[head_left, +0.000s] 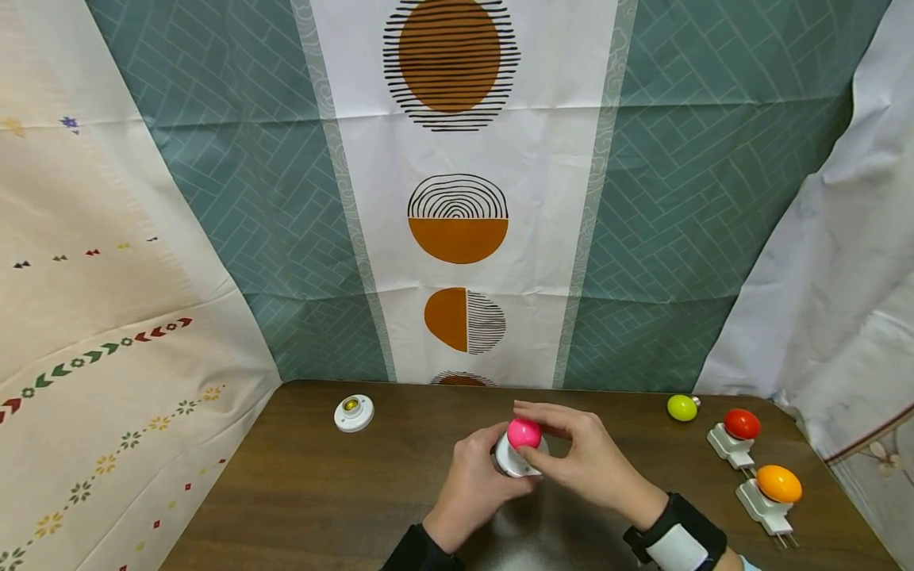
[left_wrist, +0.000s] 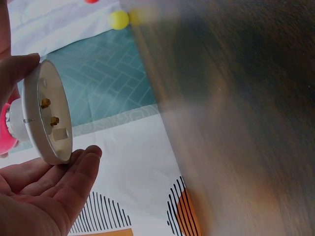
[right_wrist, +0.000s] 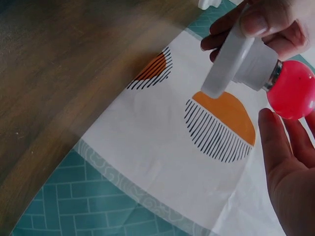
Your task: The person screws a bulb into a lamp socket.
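My left hand (head_left: 473,480) holds a white round bulb socket (head_left: 511,460) by its rim, off the table. In the left wrist view the hollow back of the socket (left_wrist: 60,93) shows two brass screws. A pink light bulb (head_left: 524,433) sits at the socket's mouth, and part of its metal base is visible in the right wrist view. Around the bulb, the thumb and fingers of my right hand (head_left: 581,456) grip it. Its fingertips (right_wrist: 268,118) meet the bulb's round side there.
On the brown table (head_left: 307,492), another white socket (head_left: 354,413) lies at the back left. At the right are a yellow-green bulb (head_left: 681,408), a red bulb (head_left: 742,424) in a white plug-in holder, and an orange bulb (head_left: 779,484) in a similar holder. Patterned cloth hangs behind.
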Demonstrator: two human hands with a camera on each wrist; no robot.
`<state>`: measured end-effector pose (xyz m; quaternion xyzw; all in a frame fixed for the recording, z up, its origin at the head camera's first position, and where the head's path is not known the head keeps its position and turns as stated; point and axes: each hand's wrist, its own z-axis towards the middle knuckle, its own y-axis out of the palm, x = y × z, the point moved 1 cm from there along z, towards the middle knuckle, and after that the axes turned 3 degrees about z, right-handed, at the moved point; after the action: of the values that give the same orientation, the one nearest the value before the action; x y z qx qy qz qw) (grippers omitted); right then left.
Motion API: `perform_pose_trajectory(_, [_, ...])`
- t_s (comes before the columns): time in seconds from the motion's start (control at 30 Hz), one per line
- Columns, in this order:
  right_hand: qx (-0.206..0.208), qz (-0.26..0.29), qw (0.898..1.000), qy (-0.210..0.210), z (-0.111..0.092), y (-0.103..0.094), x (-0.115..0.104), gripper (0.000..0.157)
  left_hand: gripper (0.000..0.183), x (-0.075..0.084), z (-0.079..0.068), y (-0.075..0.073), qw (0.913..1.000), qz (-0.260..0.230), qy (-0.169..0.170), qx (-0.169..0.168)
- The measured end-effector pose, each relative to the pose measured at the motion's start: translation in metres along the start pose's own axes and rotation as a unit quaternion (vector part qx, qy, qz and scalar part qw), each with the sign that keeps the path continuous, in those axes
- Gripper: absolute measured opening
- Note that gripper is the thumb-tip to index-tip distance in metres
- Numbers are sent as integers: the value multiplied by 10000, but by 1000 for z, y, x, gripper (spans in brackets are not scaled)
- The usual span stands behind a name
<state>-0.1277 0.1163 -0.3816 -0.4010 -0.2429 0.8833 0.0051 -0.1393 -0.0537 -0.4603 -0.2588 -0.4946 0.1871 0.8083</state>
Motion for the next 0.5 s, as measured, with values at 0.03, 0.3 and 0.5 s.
perform_pose_trajectory(0.03, [-50,-16,10000,-28,-1,0,4,43,62,0,0,0,10000,4,1,9])
perform_pose_trajectory(0.3, [-199,29,9997,155,-6,3,30,41,59,1,0,1,9999,-11,115,92])
perform_pose_trajectory(0.5, [-79,55,9998,188,-6,3,31,39,59,1,0,1,9999,-36,104,87])
